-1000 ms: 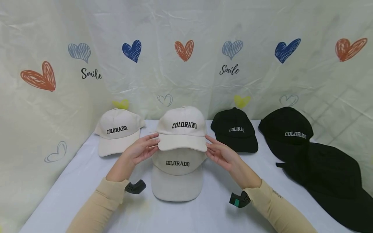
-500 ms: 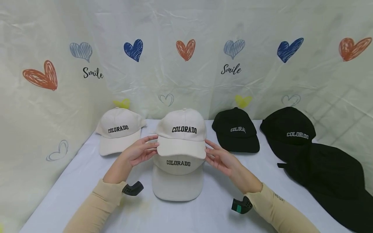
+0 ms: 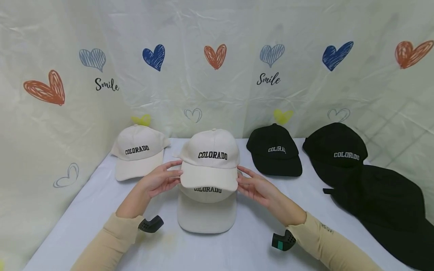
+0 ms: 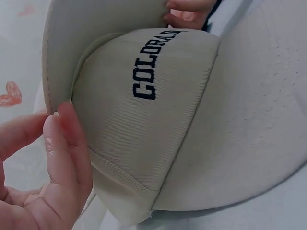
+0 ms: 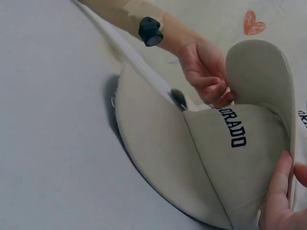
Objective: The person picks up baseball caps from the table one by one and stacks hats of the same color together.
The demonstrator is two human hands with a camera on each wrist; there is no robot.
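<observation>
Left hand [image 3: 161, 180] and right hand [image 3: 259, 187] pinched upper cap [image 3: 210, 152] at brim edges.
Lower cap [image 3: 207, 215] sat beneath, center of frame; white cap [image 3: 137, 141] stood left of center.

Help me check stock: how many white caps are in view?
3: the back-left cap, the upper cap between the left hand and right hand, and the lower cap beneath. Nested ones may be hidden.

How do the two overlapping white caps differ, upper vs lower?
Handling: the left hand and right hand pinch the upper cap by its brim's sides; the lower cap sits on the table.
Lettering: the upper cap's shows whole in the head view; the lower cap's is partly hidden behind the upper cap.
Shared: off-white, black COLORADO lettering, brims toward the head camera.
</observation>
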